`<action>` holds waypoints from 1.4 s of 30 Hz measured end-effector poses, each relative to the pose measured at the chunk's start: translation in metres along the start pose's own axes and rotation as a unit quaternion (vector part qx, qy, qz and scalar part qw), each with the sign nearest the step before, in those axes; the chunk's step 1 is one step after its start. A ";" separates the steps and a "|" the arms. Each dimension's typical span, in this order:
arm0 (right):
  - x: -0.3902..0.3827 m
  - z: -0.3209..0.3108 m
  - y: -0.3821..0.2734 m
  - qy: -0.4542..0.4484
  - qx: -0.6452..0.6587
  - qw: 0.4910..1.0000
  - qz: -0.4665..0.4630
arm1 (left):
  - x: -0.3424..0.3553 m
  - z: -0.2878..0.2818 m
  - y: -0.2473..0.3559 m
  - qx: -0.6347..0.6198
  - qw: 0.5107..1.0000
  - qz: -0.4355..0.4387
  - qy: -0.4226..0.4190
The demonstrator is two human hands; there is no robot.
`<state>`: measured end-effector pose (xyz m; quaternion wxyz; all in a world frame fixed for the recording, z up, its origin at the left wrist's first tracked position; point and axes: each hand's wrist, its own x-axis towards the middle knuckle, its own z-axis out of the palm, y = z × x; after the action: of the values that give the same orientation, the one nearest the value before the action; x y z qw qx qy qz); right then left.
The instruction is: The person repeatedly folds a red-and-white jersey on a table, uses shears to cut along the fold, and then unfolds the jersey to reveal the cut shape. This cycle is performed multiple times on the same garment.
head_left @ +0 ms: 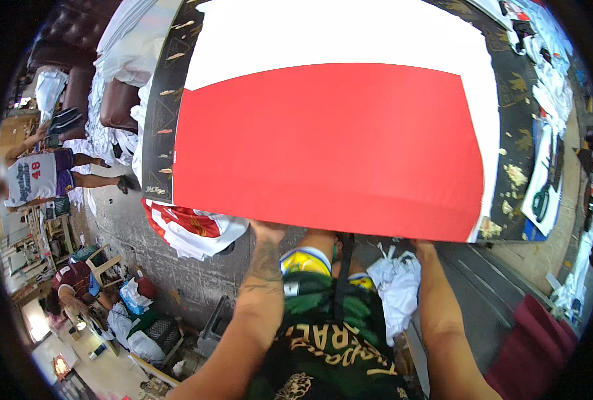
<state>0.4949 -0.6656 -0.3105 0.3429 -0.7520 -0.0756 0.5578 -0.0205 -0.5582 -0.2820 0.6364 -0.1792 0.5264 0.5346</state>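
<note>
A broad red cloth (323,147) lies flat over a white sheet (336,33) on a black-topped table (156,143). Along the near side, the red cloth's edge runs straight between my two hands and beyond them. My left hand (268,231) is at that edge, left of centre, with its fingers tucked out of sight beneath it. Farther right, my right hand (424,247) meets the same edge, its fingers hidden too. Whether either hand grips the cloth cannot be made out.
A red and white cloth bundle (196,230) hangs below the table's near left corner. White fabric (396,287) lies beside my right forearm. Scissors (542,200) rest at the right. One person (36,177) stands at left; another (76,283) is at the lower left.
</note>
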 end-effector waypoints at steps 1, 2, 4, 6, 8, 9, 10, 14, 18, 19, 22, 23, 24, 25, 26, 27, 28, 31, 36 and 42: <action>0.026 0.009 -0.002 -0.084 0.137 0.986 -0.030 | 0.023 0.013 -0.014 -0.066 0.981 0.080 -0.167; 0.037 0.013 -0.004 -0.192 0.276 0.934 -0.123 | 0.038 0.023 -0.023 -0.037 0.970 0.144 -0.191; 0.029 0.014 -0.014 -0.029 -0.103 0.989 -0.105 | 0.044 0.024 -0.027 -0.057 0.974 0.121 -0.181; -0.019 0.000 -0.025 0.065 -0.293 0.951 -0.075 | 0.020 0.003 -0.011 -0.167 0.976 -0.048 -0.133; -0.098 -0.025 -0.034 -0.008 -0.172 0.978 -0.115 | -0.033 -0.036 0.018 -0.155 0.981 0.016 -0.115; -0.136 -0.034 -0.037 0.003 -0.209 0.972 -0.105 | -0.064 -0.057 0.035 -0.144 0.988 0.019 -0.045; -0.176 -0.042 -0.040 -0.026 -0.242 0.967 -0.074 | -0.098 -0.077 0.051 -0.141 0.990 0.019 0.014; -0.297 -0.041 -0.074 0.014 -0.129 0.978 -0.163 | -0.218 -0.097 0.095 0.261 0.930 0.245 0.080; -0.370 -0.027 -0.171 0.093 0.010 0.940 -0.329 | -0.290 -0.004 0.153 0.410 0.682 0.571 0.203; -0.379 -0.026 -0.206 0.053 0.073 0.940 -0.329 | -0.300 0.030 0.174 0.397 0.639 0.642 0.149; -0.386 -0.033 -0.327 -0.078 -0.049 0.923 -0.373 | -0.296 0.147 0.257 0.323 0.828 0.452 -0.068; -0.386 -0.036 -0.363 -0.142 -0.068 0.914 -0.373 | -0.284 0.184 0.276 0.297 0.840 0.418 -0.174; -0.382 -0.036 -0.397 -0.177 -0.101 0.909 -0.364 | -0.271 0.218 0.298 0.381 0.830 0.321 -0.249; -0.375 -0.036 -0.428 -0.151 -0.158 0.904 -0.367 | -0.251 0.252 0.314 0.479 0.793 0.298 -0.231; -0.363 -0.032 -0.457 -0.077 -0.256 0.876 -0.401 | -0.230 0.285 0.327 0.544 0.749 0.314 -0.211; -0.349 -0.028 -0.482 -0.010 -0.344 0.827 -0.444 | -0.210 0.311 0.337 0.565 0.734 0.329 -0.185; -0.332 -0.020 -0.500 0.028 -0.353 0.794 -0.494 | -0.186 0.338 0.341 0.565 0.722 0.371 -0.147; -0.280 0.003 -0.538 0.002 -0.259 0.818 -0.513 | -0.124 0.402 0.352 0.570 0.710 0.397 -0.110; -0.193 0.033 -0.567 -0.005 -0.162 0.900 -0.404 | -0.028 0.455 0.349 0.608 0.668 0.425 -0.066; -0.086 0.064 -0.566 0.124 -0.223 0.887 -0.385 | 0.051 0.481 0.334 0.671 0.556 0.488 0.041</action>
<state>0.5581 -0.2547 0.0877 0.3608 -0.7834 -0.4387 0.2522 -0.0872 -0.0314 -0.0309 0.1916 0.5622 0.7655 0.2473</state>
